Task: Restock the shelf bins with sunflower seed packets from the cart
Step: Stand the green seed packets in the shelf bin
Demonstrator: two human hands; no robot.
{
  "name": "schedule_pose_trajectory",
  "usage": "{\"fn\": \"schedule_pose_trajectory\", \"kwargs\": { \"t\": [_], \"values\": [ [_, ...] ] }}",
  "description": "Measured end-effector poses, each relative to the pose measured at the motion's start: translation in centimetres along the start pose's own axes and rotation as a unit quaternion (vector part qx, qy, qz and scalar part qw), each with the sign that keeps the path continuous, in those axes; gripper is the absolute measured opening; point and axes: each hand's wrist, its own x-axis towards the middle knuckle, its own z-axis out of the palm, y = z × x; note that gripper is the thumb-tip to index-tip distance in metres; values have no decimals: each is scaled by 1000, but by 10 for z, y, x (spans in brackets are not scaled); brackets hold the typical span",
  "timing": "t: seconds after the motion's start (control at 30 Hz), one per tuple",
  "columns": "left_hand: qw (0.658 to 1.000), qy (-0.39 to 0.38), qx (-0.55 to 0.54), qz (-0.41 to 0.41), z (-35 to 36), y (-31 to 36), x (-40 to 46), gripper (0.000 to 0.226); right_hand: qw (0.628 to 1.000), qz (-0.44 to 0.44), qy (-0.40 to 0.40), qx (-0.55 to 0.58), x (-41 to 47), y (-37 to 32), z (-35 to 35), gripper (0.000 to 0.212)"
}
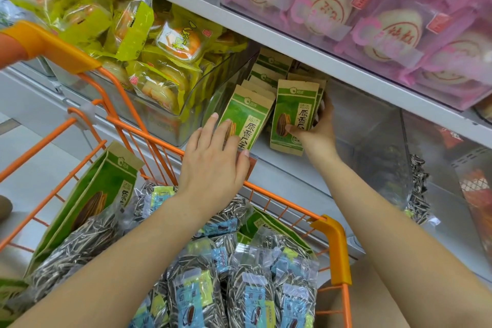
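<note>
In the shelf bin: two rows of green-and-kraft sunflower seed packets (269,80) are stood upright inside the clear shelf bin (367,125), under the shelf of pink pastry boxes (372,16).
Left hand: the left hand (213,162) is laid with straight, relaxed fingers against the face of the front left packet (246,117); nothing is gripped, the packet is only steadied.
Right hand: the front right packet (294,114) is pinched by the right hand (318,130), thumb on its face and fingers curled round its right edge.
Step in hand: judged to be the seating and squaring of newly added packets at the front of the rows.
Cart: the orange cart (332,242) is parked just below the bin; one large green bag (101,189) and many clear striped-seed packets (247,290) are left in it.
Neighbouring bin: yellow pastry packs (149,42) are piled to the left.
Next move: the right packet is likely to need pushing back flush and releasing, after which more stock would be fetched from the cart; the clear packets probably belong to another bin.
</note>
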Motion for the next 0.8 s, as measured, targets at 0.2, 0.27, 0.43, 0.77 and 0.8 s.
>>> {"fn": "schedule_pose_trajectory", "kwargs": {
  "t": [0.2, 0.27, 0.43, 0.77, 0.8],
  "values": [
    [1000, -1, 6, -1, 0, 0, 0, 47, 982, 54, -71, -167, 3, 15, 5, 57],
    [1000, -2, 9, 0, -1, 0, 0, 47, 985, 49, -78, -148, 4, 17, 7, 57],
    [1000, -4, 11, 0, -2, 1, 0, 47, 986, 61, -93, -123, 4, 19, 12, 54],
    [1000, 5, 5, -3, 0, 1, 0, 45, 979, 30, -87, -183, 5, 19, 8, 48],
    [1000, 7, 4, -4, 0, 1, 0, 44, 977, 34, -88, -189, 5, 18, 8, 48]
  ]
}}
